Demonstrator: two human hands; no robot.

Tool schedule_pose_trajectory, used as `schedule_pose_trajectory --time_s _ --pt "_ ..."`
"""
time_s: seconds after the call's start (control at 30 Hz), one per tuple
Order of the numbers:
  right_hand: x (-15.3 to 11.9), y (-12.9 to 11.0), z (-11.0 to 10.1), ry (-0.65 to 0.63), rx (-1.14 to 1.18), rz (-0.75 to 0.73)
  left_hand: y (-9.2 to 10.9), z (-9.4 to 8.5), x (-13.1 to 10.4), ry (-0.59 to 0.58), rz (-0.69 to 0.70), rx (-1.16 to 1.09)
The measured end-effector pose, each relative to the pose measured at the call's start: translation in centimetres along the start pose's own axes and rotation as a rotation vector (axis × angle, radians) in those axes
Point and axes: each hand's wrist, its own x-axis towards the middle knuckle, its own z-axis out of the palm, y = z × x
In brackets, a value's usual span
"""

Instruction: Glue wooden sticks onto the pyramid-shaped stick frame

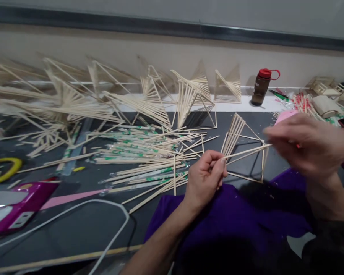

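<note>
My left hand [206, 175] is closed, pinching a thin wooden chopstick [243, 152] that slants up to the right. At the stick's far end is my right hand [309, 145], blurred, its fingers curled together. A small red spot shows beneath those fingers, but what they hold is hidden. Behind the held stick, a small frame of glued chopsticks [234, 133] stands on the dark table, with a fan of several sticks at its upper left. To the left of my left hand lie loose chopsticks [157, 191] and chopsticks in green-printed plastic wrappers [132, 147].
Several finished stick frames [193, 91] line the wall. A brown bottle with a red cap [260, 87] stands at the back. At left are a magenta-and-white device [23, 204], a white cable [83, 201] and a yellow handle [7, 172]. Purple cloth [232, 221] covers my lap.
</note>
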Motion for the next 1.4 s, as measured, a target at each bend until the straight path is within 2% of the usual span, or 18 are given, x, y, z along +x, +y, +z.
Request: schedule_pose_trajectory --time_s 0.03,0.1,0.2,0.27,0.47,0.57,0.63,0.7,0.77,0.8,0.87,0.93,1.0,1.13,1.23,1.3,1.4 --pt "-0.2 -0.9 0.3 -0.026 -0.087 -0.125 0.3 0.1 0.2 -0.001 0.06 0.062" --pt "-0.6 -2.2 1.3 -0.091 -0.209 -0.262 0.7 0.5 0.2 -0.004 0.172 0.162" --pt "-0.8 -3.1 2.5 -0.155 -0.298 -0.285 1.3 1.0 -0.2 -0.013 0.301 0.24" --pt "-0.8 -3.4 2.5 -0.158 -0.328 -0.289 1.7 1.2 -0.6 -0.018 0.346 0.248" --pt "-1.1 -4.8 1.7 -0.104 -0.379 -0.312 2.9 1.6 -1.8 -0.013 0.364 0.165" --pt "-1.3 -5.5 1.5 -0.056 -0.426 -0.307 3.5 1.8 -2.4 -0.068 0.315 0.055" --pt "-1.4 -6.0 1.1 -0.013 -0.408 -0.307 4.0 1.9 -2.8 -0.104 0.312 0.002" --pt "-1.3 -6.6 0.3 0.044 -0.323 -0.271 4.5 1.6 -3.2 -0.105 0.368 -0.023" --pt "-1.2 -7.3 -0.7 0.066 -0.14 -0.217 4.9 1.2 -3.5 -0.099 0.455 -0.043" --pt "-1.3 -7.6 -1.2 0.069 -0.022 -0.186 4.9 1.0 -3.7 -0.139 0.478 -0.06" --pt "-1.7 -8.3 -1.7 0.096 0.218 -0.148 4.6 0.5 -4.2 -0.309 0.428 -0.108" --pt "-2.6 -8.7 -1.7 0.132 0.381 -0.104 3.9 0.3 -4.7 -0.516 0.292 -0.161" --pt "-3.7 -8.8 -1.2 0.145 0.464 -0.026 3.1 0.6 -5.3 -0.607 0.19 -0.185" --pt "-5.8 -8.6 0.0 0.195 0.528 0.16 2.0 2.0 -5.6 -0.486 0.164 -0.207" --pt "-6.7 -8.4 0.2 0.229 0.541 0.223 2.0 2.9 -5.3 -0.431 0.186 -0.245" --pt "-7.0 -8.3 0.1 0.217 0.576 0.251 2.1 3.2 -5.1 -0.479 0.149 -0.264" --pt "-7.4 -7.9 0.1 0.173 0.666 0.301 2.1 3.6 -4.9 -0.624 0.044 -0.306"
